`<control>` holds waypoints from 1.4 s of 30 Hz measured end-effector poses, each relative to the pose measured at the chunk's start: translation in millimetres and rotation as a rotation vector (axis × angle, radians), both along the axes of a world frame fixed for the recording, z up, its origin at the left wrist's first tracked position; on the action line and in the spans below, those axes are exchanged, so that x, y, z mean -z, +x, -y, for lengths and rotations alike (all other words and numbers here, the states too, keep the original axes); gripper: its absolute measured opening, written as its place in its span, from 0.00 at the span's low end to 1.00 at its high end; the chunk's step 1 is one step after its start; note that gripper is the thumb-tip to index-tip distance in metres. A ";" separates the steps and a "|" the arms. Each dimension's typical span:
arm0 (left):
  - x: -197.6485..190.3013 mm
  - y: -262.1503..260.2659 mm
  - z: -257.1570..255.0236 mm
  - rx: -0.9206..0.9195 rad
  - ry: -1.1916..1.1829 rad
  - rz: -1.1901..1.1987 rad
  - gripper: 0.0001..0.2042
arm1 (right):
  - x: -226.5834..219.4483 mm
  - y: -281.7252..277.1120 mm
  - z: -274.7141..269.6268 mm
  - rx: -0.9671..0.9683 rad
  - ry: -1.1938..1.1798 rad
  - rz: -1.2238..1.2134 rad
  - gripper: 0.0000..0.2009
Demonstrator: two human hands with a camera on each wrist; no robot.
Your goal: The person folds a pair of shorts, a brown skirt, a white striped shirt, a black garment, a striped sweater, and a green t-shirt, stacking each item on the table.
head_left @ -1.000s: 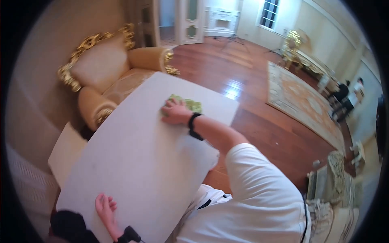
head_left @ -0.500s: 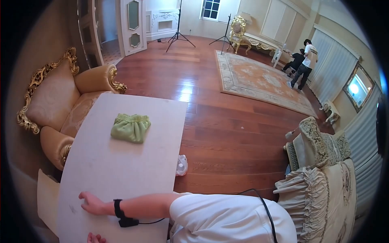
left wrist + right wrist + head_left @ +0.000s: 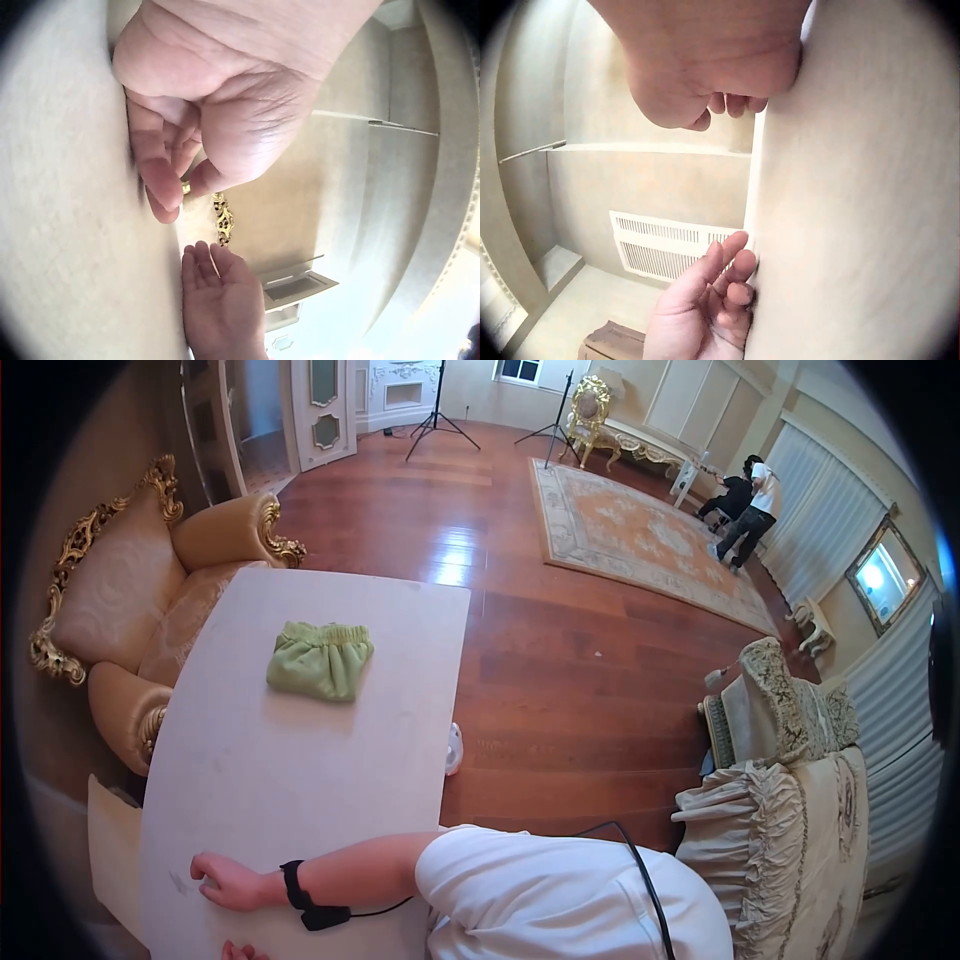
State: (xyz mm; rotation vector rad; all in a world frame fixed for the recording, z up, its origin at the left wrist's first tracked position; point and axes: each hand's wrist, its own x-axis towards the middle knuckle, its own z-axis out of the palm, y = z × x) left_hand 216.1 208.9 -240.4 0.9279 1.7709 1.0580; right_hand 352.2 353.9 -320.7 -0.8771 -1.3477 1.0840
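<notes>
A green garment with a gathered elastic waistband [image 3: 320, 662] lies folded in a compact bundle on the far half of the white table [image 3: 300, 780]. My right hand [image 3: 232, 882] rests on the tabletop near its close end, fingers loosely curled and holding nothing. Just below it, only the fingers of my left hand [image 3: 240, 952] show at the bottom edge of the head view. In the left wrist view the left hand [image 3: 217, 97] lies against the table with relaxed, bent fingers and no object. Both hands are well apart from the garment.
A gold-trimmed armchair [image 3: 130, 580] stands against the table's far left side. A white object [image 3: 454, 748] shows beside the right edge. Cushioned furniture [image 3: 775, 810] is at the right; two people [image 3: 755, 510] are by the rug [image 3: 640, 540]. A black cable [image 3: 640, 870] runs over the right sleeve.
One second ago my right hand was on the green garment; it has let go and drawn back to the near end. The head view has swung right. Since half a second ago, little has moved.
</notes>
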 end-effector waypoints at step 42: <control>19.8 -21.7 -4.2 -0.038 0.062 0.059 0.16 | -29.9 21.9 8.9 -0.199 0.307 0.414 0.13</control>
